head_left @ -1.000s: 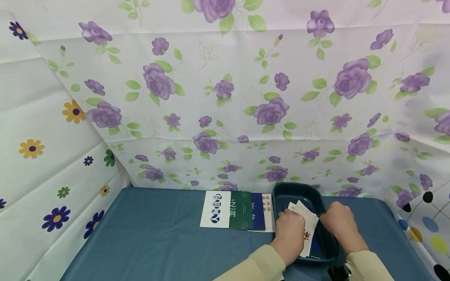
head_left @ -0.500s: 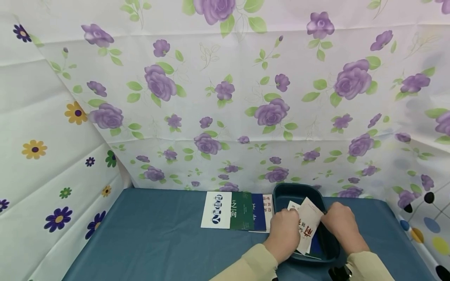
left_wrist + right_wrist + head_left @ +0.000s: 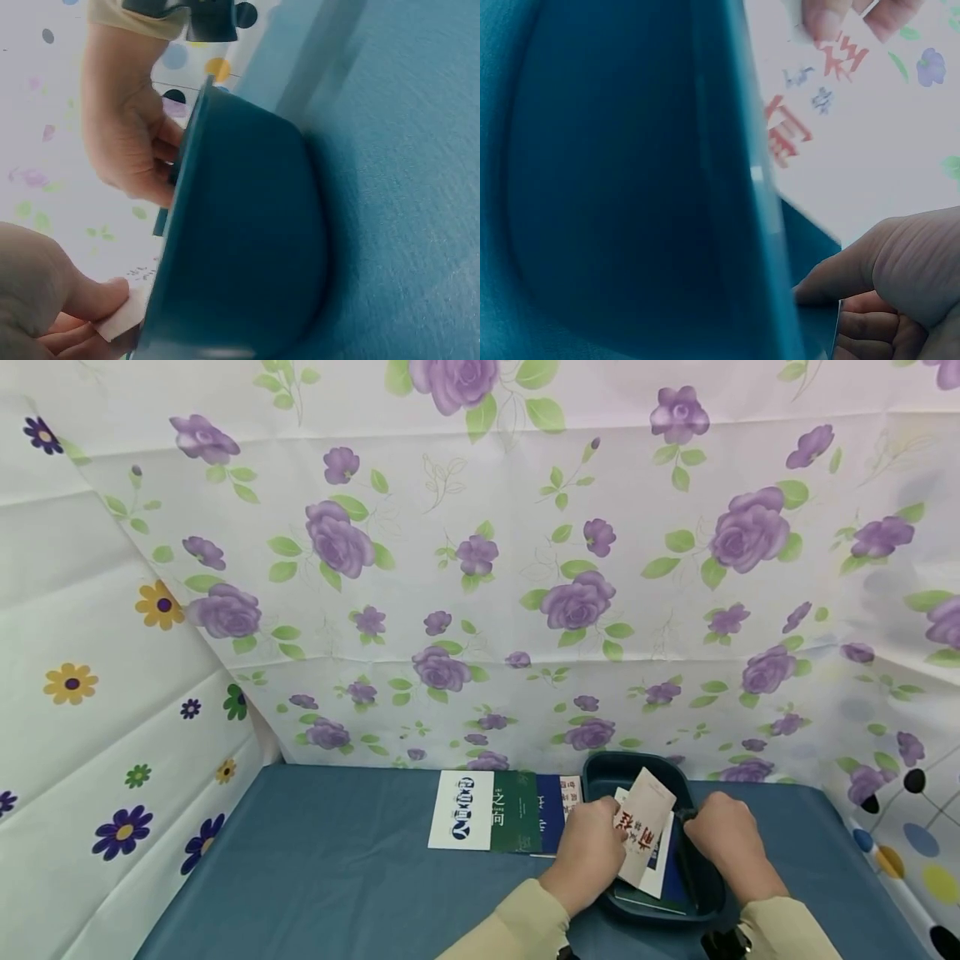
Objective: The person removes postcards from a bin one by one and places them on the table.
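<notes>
My left hand [image 3: 592,852] pinches a cream printed card [image 3: 647,827] with large red characters, holding it tilted over the dark teal bin [image 3: 633,760]. In the left wrist view its thumb and fingers grip one edge of that card near the bin rim. My right hand [image 3: 726,835] is at the bin's right side. In the right wrist view, that hand pinches a thin dark blue-green sheet [image 3: 810,240] just beyond the rim. More cards lie in the bin beneath the cream one, among them a white card [image 3: 660,864] and a dark blue card [image 3: 675,885].
Left of the bin, several cards overlap in a row on the blue-covered table [image 3: 322,852]: a white card [image 3: 459,810], a green card [image 3: 516,814], a navy card [image 3: 551,810] and a cream card [image 3: 572,792]. Floral sheeting [image 3: 480,610] hangs behind the table.
My left hand has drawn the cream card left and turned it, so its red print faces up and cards under it show. My right hand stays nearly in place.
</notes>
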`<state>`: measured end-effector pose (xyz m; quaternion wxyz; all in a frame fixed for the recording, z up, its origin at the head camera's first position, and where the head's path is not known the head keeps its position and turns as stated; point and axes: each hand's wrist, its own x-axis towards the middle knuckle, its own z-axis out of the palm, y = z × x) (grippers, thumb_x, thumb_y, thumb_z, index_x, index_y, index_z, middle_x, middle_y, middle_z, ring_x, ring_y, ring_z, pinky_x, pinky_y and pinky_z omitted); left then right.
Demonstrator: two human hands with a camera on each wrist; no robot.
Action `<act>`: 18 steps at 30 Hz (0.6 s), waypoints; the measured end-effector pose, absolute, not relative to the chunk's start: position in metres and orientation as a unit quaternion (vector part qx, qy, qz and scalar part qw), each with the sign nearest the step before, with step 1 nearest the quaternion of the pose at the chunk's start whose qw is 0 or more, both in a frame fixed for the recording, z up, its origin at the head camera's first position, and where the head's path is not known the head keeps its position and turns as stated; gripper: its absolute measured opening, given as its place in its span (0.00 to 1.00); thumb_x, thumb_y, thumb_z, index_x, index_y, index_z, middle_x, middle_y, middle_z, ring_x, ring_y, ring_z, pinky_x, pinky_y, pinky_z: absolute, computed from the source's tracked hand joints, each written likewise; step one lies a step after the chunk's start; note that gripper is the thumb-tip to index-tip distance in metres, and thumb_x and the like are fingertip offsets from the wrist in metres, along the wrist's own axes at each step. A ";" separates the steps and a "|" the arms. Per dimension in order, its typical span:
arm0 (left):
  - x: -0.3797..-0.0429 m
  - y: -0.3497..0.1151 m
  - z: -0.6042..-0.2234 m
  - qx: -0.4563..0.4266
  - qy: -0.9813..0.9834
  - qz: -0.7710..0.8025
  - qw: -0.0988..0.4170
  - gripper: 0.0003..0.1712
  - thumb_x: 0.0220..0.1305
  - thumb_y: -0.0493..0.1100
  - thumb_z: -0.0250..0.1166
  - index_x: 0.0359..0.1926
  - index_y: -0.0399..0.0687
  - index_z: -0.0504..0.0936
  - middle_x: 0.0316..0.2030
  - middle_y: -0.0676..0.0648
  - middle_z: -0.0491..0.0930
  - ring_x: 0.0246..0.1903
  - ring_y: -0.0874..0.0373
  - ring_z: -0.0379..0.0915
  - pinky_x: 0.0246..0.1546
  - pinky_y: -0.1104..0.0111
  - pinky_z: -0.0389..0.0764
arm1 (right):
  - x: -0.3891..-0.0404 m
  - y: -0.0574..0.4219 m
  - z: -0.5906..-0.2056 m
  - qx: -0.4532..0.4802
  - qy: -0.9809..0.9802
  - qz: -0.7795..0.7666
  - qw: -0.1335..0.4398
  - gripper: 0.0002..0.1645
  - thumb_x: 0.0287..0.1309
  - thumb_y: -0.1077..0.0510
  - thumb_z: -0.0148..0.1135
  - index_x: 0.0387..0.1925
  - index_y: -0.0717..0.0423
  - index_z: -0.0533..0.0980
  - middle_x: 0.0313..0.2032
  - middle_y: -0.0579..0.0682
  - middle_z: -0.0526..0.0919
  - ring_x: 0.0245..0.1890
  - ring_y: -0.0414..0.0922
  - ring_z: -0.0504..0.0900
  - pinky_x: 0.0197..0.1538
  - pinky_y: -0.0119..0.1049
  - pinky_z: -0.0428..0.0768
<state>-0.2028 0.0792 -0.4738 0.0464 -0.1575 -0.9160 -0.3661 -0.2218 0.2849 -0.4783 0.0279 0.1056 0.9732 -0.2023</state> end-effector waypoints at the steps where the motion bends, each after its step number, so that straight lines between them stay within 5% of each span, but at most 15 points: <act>1: -0.202 0.077 -0.473 -0.151 -0.912 -0.380 0.046 0.12 0.55 0.38 0.67 0.43 0.48 0.79 0.27 0.56 0.77 0.25 0.73 0.69 0.20 0.79 0.68 | -0.222 0.285 -0.478 0.105 0.973 -0.202 0.027 0.19 0.52 0.60 0.55 0.11 0.52 0.61 0.12 0.46 0.59 0.14 0.45 0.64 0.19 0.36 0.63; 18: -0.215 0.030 -0.450 -0.116 -0.856 -0.481 0.152 0.08 0.58 0.39 0.65 0.40 0.45 0.81 0.26 0.55 0.79 0.21 0.75 0.69 0.17 0.78 0.69 | -0.220 0.280 -0.475 0.120 0.972 -0.202 0.025 0.18 0.51 0.60 0.55 0.11 0.53 0.63 0.12 0.46 0.61 0.15 0.45 0.65 0.19 0.36 0.63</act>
